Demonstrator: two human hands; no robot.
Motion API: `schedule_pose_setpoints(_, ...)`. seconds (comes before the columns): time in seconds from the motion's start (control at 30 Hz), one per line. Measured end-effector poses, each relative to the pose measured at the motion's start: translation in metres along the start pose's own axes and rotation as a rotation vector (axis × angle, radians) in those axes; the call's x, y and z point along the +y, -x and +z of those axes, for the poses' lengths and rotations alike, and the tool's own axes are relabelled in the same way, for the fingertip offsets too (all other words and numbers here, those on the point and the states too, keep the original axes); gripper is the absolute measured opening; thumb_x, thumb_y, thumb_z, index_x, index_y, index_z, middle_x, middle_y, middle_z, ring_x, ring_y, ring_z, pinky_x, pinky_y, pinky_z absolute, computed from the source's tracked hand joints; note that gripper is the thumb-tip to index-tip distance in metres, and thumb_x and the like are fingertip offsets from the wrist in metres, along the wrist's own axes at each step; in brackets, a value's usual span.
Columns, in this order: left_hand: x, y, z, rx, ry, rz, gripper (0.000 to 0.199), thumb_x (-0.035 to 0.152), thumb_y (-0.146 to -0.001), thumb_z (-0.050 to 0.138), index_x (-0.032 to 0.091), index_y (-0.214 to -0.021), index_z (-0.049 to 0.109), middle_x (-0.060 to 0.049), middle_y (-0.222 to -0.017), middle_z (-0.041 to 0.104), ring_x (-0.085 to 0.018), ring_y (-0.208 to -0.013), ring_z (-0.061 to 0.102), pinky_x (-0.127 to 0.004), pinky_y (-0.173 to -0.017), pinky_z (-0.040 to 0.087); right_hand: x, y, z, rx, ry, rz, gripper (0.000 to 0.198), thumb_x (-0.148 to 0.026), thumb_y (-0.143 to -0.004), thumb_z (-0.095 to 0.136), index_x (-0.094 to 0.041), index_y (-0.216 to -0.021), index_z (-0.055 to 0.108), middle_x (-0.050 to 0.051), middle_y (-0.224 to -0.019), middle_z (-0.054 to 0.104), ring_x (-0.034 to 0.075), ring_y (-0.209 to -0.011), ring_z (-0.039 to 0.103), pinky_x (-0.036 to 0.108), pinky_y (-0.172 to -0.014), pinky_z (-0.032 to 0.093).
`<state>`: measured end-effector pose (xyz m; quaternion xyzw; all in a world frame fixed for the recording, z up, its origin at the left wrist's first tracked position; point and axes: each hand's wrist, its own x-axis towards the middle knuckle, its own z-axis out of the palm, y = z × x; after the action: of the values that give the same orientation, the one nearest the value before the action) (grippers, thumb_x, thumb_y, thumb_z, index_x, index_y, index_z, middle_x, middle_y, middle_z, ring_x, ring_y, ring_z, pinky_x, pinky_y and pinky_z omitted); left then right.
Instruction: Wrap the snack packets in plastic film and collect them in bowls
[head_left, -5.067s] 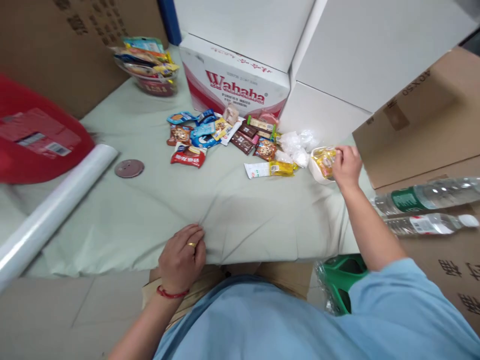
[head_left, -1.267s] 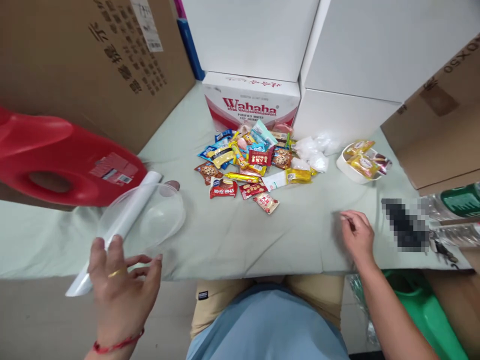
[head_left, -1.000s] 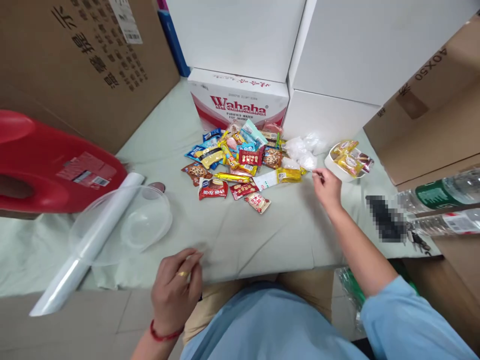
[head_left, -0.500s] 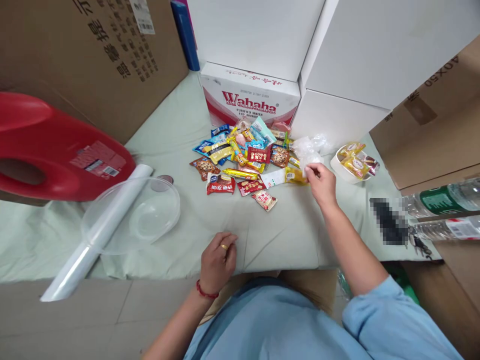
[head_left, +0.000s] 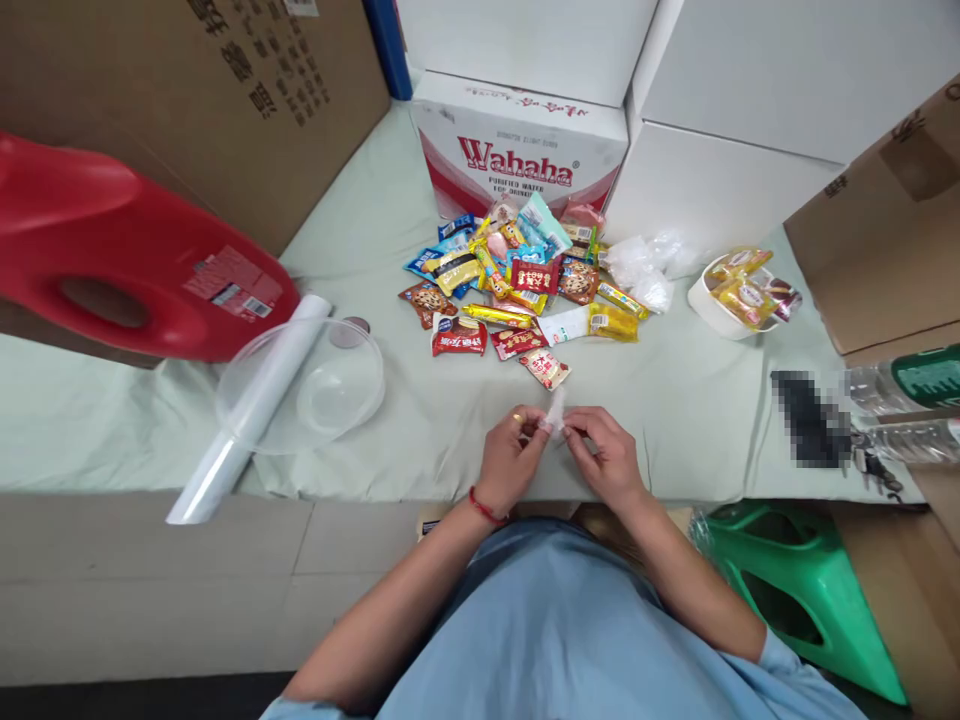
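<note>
Between my two hands, near the table's front edge, is a small crumpled piece of clear plastic (head_left: 556, 412), perhaps a thin bag. My left hand (head_left: 514, 455) pinches its left side, a ring and a red bracelet showing. From the other side my right hand (head_left: 606, 455) grips it with thumb and fingers. Just beyond lies a pile of wrapped snacks (head_left: 501, 272), with a red and cream packet (head_left: 545, 368) closest to my hands. More crumpled clear plastic (head_left: 641, 268) rests right of the pile. A white bowl (head_left: 705, 310) holds several yellow-wrapped snacks (head_left: 744, 297).
Left on the table are a round clear plastic container (head_left: 360, 400), a white roll (head_left: 247, 420) and a large red jug (head_left: 150, 250). A Wahaba-type water carton reading "Wahaha" (head_left: 517, 140) stands behind. Bottles (head_left: 926, 380) and keys (head_left: 874, 468) lie right; a green plastic object (head_left: 847, 610) is below.
My right hand has come back from the plastic heap to the front edge with a piece of clear plastic. My left hand has moved right to meet it, and the view has shifted.
</note>
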<state>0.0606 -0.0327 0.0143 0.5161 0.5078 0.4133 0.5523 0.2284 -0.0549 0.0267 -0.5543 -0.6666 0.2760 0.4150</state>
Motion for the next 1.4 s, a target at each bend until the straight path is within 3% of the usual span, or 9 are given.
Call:
schedule_pose_setpoints(0.13,-0.017,-0.002,-0.011,0.021,0.160,-0.162,0.034,0.052,-0.084,0.070,0.020,-0.091,0.060,0.006,-0.063,0.055,-0.010,-0.053,0.047,-0.023,-0.052,0.038,0.012,-0.001,-0.001,0.004,-0.191,0.217,0.024,-0.048,-0.096,0.063,-0.026,-0.094,0.070,0.007,-0.098,0.072,0.022,-0.091,0.068,0.036,-0.081,0.058)
schedule_pose_setpoints(0.23,-0.023,0.001,-0.012,0.042,0.103,-0.129,0.033,0.051,-0.085,0.070,0.020,-0.091,0.061,0.005,-0.064,0.056,-0.010,-0.055,0.047,-0.023,-0.054,0.038,0.017,0.000,-0.001,0.034,-0.372,0.394,0.037,-0.061,-0.094,0.060,-0.025,-0.099,0.067,0.006,-0.095,0.072,0.021,-0.083,0.067,0.034,-0.071,0.059)
schedule_pose_setpoints(0.43,-0.028,0.007,-0.006,0.036,-0.086,0.018,0.022,0.042,-0.089,0.066,0.020,-0.089,0.067,0.000,-0.074,0.061,-0.013,-0.065,0.052,-0.024,-0.060,0.040,0.010,-0.010,0.002,-0.020,-0.312,0.387,0.036,-0.056,-0.086,0.072,-0.024,-0.101,0.071,0.004,-0.091,0.073,0.019,-0.081,0.065,0.030,-0.070,0.053)
schedule_pose_setpoints(0.57,-0.026,0.005,-0.010,0.041,0.039,-0.055,0.025,0.044,-0.084,0.070,0.020,-0.090,0.064,0.003,-0.070,0.060,-0.011,-0.059,0.050,-0.023,-0.057,0.040,0.013,-0.018,0.000,-0.019,-0.441,0.478,0.035,-0.056,-0.081,0.076,-0.022,-0.085,0.071,-0.001,-0.070,0.064,0.014,-0.062,0.053,0.027,-0.059,0.045)
schedule_pose_setpoints(0.77,-0.031,0.002,-0.015,0.034,0.232,-0.130,0.026,0.042,-0.083,0.071,0.020,-0.090,0.061,0.004,-0.066,0.057,-0.010,-0.056,0.050,-0.022,-0.054,0.040,0.019,-0.016,-0.014,0.090,-0.606,0.582,0.038,-0.055,-0.071,0.085,-0.022,-0.080,0.069,-0.003,-0.070,0.059,0.012,-0.059,0.046,0.024,-0.053,0.041)
schedule_pose_setpoints(1.0,-0.019,0.016,-0.009,0.180,-0.011,0.225,0.039,0.046,-0.092,0.065,0.022,-0.122,0.057,-0.012,-0.130,0.057,-0.021,-0.112,0.060,-0.034,-0.089,0.054,0.019,-0.006,-0.015,0.069,-0.485,0.530,0.035,-0.055,-0.078,0.080,-0.021,-0.085,0.072,-0.002,-0.072,0.061,0.013,-0.063,0.049,0.025,-0.059,0.041)
schedule_pose_setpoints(1.07,-0.012,0.017,-0.006,0.127,-0.171,0.272,0.047,0.043,-0.088,0.071,0.022,-0.128,0.059,-0.012,-0.129,0.058,-0.023,-0.115,0.059,-0.036,-0.093,0.052,0.017,-0.003,-0.011,-0.017,-0.444,0.488,0.034,-0.054,-0.081,0.077,-0.021,-0.088,0.073,0.000,-0.076,0.065,0.014,-0.068,0.054,0.026,-0.064,0.043)
schedule_pose_setpoints(1.2,-0.009,0.008,-0.006,0.080,-0.194,0.100,0.021,0.039,-0.091,0.064,0.021,-0.098,0.073,-0.005,-0.092,0.068,-0.018,-0.083,0.063,-0.031,-0.077,0.050,0.011,-0.004,-0.007,-0.066,-0.472,0.475,0.036,-0.057,-0.082,0.076,-0.021,-0.087,0.073,0.000,-0.073,0.064,0.014,-0.067,0.053,0.026,-0.064,0.042)
schedule_pose_setpoints(1.4,-0.019,-0.010,-0.020,0.364,0.361,-0.197,0.030,0.044,-0.076,0.075,0.018,-0.089,0.068,-0.001,-0.083,0.067,-0.014,-0.074,0.059,-0.026,-0.071,0.048,0.016,-0.007,-0.011,0.054,-0.604,0.624,0.043,-0.060,-0.072,0.084,-0.020,-0.083,0.070,-0.004,-0.063,0.053,0.011,-0.055,0.043,0.025,-0.052,0.034)
